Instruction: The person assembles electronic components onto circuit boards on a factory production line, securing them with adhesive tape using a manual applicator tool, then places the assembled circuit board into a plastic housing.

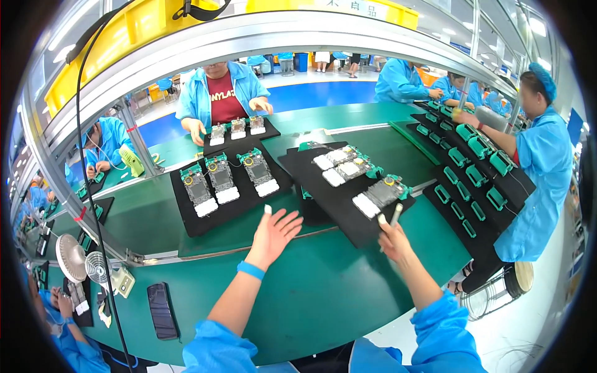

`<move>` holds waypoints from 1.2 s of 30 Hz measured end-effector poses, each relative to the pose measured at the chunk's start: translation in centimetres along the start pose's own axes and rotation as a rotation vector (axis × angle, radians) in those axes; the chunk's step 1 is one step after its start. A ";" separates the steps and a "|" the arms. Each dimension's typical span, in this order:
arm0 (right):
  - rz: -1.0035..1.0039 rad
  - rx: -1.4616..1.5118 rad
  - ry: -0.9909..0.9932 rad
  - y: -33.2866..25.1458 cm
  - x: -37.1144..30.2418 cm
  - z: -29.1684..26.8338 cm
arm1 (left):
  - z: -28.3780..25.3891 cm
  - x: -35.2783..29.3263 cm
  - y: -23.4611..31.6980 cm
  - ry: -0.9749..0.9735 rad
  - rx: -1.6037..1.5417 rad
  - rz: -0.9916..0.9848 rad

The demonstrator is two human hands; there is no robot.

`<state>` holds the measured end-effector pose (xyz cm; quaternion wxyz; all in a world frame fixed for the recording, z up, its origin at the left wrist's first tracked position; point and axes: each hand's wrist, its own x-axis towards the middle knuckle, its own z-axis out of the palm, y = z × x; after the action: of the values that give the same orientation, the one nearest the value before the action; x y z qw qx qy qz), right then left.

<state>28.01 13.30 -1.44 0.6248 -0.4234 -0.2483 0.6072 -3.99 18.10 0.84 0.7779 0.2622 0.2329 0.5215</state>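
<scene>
My left hand (273, 236) is open, palm up, fingers spread. It wears a blue wristband (250, 270) and a white cover on one fingertip. Just beyond it lies a black mat (186, 224) with three circuit-board modules, each with a green part and a white block; one is the nearest module (258, 172). My right hand (395, 241) is closed around a slim, pen-like tool (397, 215), partly hidden by the fingers. It is at the near edge of a second, tilted black mat (348, 217), beside a module (380, 196). Two more modules (345, 165) lie farther back on that mat.
A black phone (163, 311) and small fans (72, 258) are at left on the green table (280, 311). Across the line a person (224, 93) handles a third mat. At right, a person (535, 155) stands by a rack of green frames (476, 174). A metal frame rail (298, 37) crosses overhead.
</scene>
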 end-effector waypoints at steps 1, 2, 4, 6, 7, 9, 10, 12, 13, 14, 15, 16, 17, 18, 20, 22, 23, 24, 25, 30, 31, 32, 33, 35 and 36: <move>-0.013 -0.025 -0.057 -0.1 -1.7 -1.8 | 0.3 0.5 0.2 0.027 -0.126 0.002; -0.029 -0.051 -0.105 -0.7 -3.5 -3.5 | 0.4 0.8 0.1 -0.022 -0.223 0.015; 0.030 -0.207 -0.169 -2.9 -7.6 -5.9 | 2.1 0.1 0.8 0.271 -0.320 -0.024; 0.041 -0.420 -0.198 -4.9 -10.7 -6.1 | -0.2 -1.6 1.4 0.006 -0.215 -0.106; 0.062 -0.407 -0.228 -5.3 -11.5 -6.5 | 0.0 -3.7 1.5 0.000 -0.014 -0.066; 0.160 -0.467 -0.273 -6.1 -11.8 -8.8 | -0.1 -8.5 2.0 -0.091 0.245 -0.077; 0.199 -0.487 -0.247 -6.4 -11.8 -9.0 | -0.7 -10.8 2.5 -0.162 0.300 -0.120; 0.279 -0.555 -0.356 -6.9 -11.1 -10.1 | -2.4 -15.7 2.5 -0.189 0.485 -0.262; 0.296 -0.636 -0.380 -6.9 -10.7 -9.5 | -1.4 -18.0 2.3 -0.140 0.665 -0.322; 0.298 -0.736 -0.389 -6.9 -10.3 -9.3 | -1.5 -20.0 1.2 -0.160 0.637 -0.353; 0.300 -0.833 -0.402 -6.4 -9.7 -9.1 | -1.4 -22.2 -0.1 -0.112 0.653 -0.384; 0.277 -0.974 -0.320 -5.8 -9.0 -8.6 | -2.5 -24.3 -2.0 -0.057 0.780 -0.427; 0.258 -0.973 -0.240 -5.5 -8.9 -6.3 | -0.6 -25.7 -2.1 -0.047 0.970 -0.510; 0.184 -1.125 -0.078 -4.6 -7.9 -6.5 | -0.1 -26.5 -2.8 -0.031 0.997 -0.528; -0.308 -1.324 0.128 -3.1 -7.5 -7.4 | 1.8 -26.8 -2.8 0.037 1.135 -0.574; -0.821 -1.540 0.404 -2.1 -8.5 -3.9 | 1.6 -26.8 -2.5 0.188 1.167 -0.444; -0.672 -1.418 0.289 -1.8 -9.9 -0.9 | 1.4 -26.4 -2.5 0.301 1.085 -0.355; -0.526 -1.293 0.182 -1.2 -10.8 1.4 | 1.0 -25.8 -3.1 0.319 0.995 -0.160; -0.393 -1.143 -0.071 0.3 -12.1 2.2 | 0.6 -24.7 -4.0 0.322 0.900 0.031; -0.876 -1.557 -0.459 7.1 -16.5 7.3 | 1.5 -19.6 -6.5 0.245 0.825 0.139; -0.955 -1.569 -0.462 7.4 -16.3 7.1 | 1.1 -19.3 -6.7 0.251 0.823 0.136; -0.974 -1.579 -0.428 7.2 -16.2 6.6 | 0.7 -19.0 -7.0 0.261 0.775 0.127; -0.992 -1.589 -0.393 6.9 -15.9 5.9 | 0.4 -18.8 -7.0 0.271 0.727 0.117; -0.895 -1.576 -0.292 6.5 -15.6 5.2 | 0.4 -18.6 -6.7 0.266 0.721 0.115; -0.894 -1.577 -0.296 6.7 -15.5 5.4 | 0.4 -18.4 -6.8 0.265 0.670 0.104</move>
<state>17.77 -1.17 -1.01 0.2935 -0.5096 -0.8087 0.0118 -5.48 -1.26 -1.63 0.5843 0.4442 0.4759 0.4846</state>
